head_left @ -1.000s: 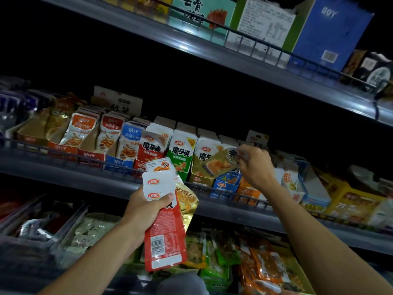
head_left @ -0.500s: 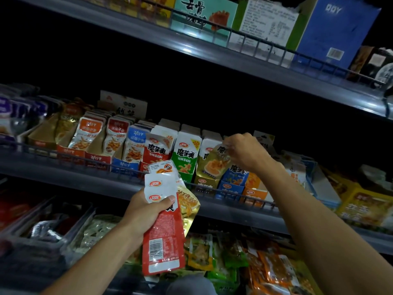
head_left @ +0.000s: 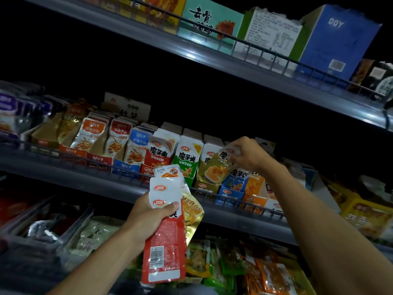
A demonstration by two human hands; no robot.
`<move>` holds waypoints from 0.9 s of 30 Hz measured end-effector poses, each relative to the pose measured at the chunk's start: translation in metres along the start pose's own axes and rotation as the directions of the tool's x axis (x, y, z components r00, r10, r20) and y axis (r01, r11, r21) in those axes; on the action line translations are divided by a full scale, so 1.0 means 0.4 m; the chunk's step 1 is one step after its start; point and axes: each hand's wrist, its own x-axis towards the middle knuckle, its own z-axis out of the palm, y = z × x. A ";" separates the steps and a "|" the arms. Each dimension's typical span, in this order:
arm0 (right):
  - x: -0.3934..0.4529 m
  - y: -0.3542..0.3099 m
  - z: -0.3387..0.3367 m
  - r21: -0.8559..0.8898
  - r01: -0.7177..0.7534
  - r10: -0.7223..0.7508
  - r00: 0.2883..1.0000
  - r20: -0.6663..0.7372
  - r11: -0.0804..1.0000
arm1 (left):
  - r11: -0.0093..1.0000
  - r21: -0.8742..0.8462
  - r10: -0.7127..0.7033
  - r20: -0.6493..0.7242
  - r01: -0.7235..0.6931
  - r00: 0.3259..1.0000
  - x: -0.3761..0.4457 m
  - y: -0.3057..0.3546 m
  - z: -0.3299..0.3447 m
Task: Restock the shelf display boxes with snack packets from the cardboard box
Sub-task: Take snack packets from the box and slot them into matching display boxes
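Gold foil is what you're pinching w/ your right hand (head_left: 247, 155): one gold packet (head_left: 219, 165), gripped by its white top edge, hanging tilted w/ its long axis running down-left from your fingers toward the gold display box (head_left: 207, 185) on the middle shelf (head_left: 106, 177). That's the relation to watch: the box slot is sitting just below and left of the hand, packet bottom already touching or nearly at the row standing in it, can't tell which. Judging by that, you're needing to swing it upright & push down-left. Your left hand (head_left: 148, 218) is lower, in front of the shelf edge, clamping a fan of spare packets (head_left: 164, 241), red one in front, gold behind, white tops up. It's farther from the slot, so right hand's doing the placing. Cardboard supply box isn't in view.
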 end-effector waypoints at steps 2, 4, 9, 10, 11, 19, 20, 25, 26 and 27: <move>0.009 -0.005 -0.002 -0.055 0.014 -0.015 1.000 -0.004 0.998 | 1.000 0.004 0.001 -0.004 -0.001 1.000 0.000 -0.001 -0.008; 0.019 -0.028 0.009 -0.087 0.007 -0.007 1.000 0.000 0.996 | 1.000 0.002 -0.002 -0.007 0.002 1.000 -0.001 -0.002 -0.011; 0.013 -0.075 0.037 -0.058 0.009 -0.004 0.996 0.085 0.998 | 1.000 -0.012 -0.004 0.015 0.004 1.000 -0.011 -0.001 -0.014; 0.011 -0.068 0.030 0.004 -0.008 0.008 0.998 0.068 1.000 | 1.000 -0.019 -0.002 0.018 0.003 1.000 -0.013 0.000 -0.018; 0.009 -0.059 0.023 0.076 -0.022 0.019 0.999 0.046 0.997 | 1.000 -0.026 0.000 0.020 0.000 1.000 -0.014 0.001 -0.022; 0.016 -0.074 0.055 -0.039 -0.010 0.009 1.000 -0.019 0.999 | 0.989 -0.142 -0.023 0.057 0.031 0.998 -0.029 0.001 -0.050; 0.013 -0.077 0.050 -0.084 -0.007 0.003 0.999 -0.048 0.996 | 0.985 -0.166 -0.029 0.053 0.037 0.998 -0.029 -0.002 -0.055; -0.073 -0.142 0.002 0.176 0.157 -0.064 0.893 -0.445 0.972 | 0.967 -0.252 -0.016 0.049 0.028 0.999 -0.035 -0.001 -0.068; -0.107 -0.176 0.005 0.320 0.132 -0.016 0.940 -0.341 0.938 | 0.964 -0.264 -0.006 0.043 0.018 0.999 -0.036 0.001 -0.069; -0.141 -0.210 0.014 0.458 0.053 0.020 0.988 -0.152 0.887 | 0.961 -0.277 -0.001 0.035 0.010 0.999 -0.036 0.003 -0.072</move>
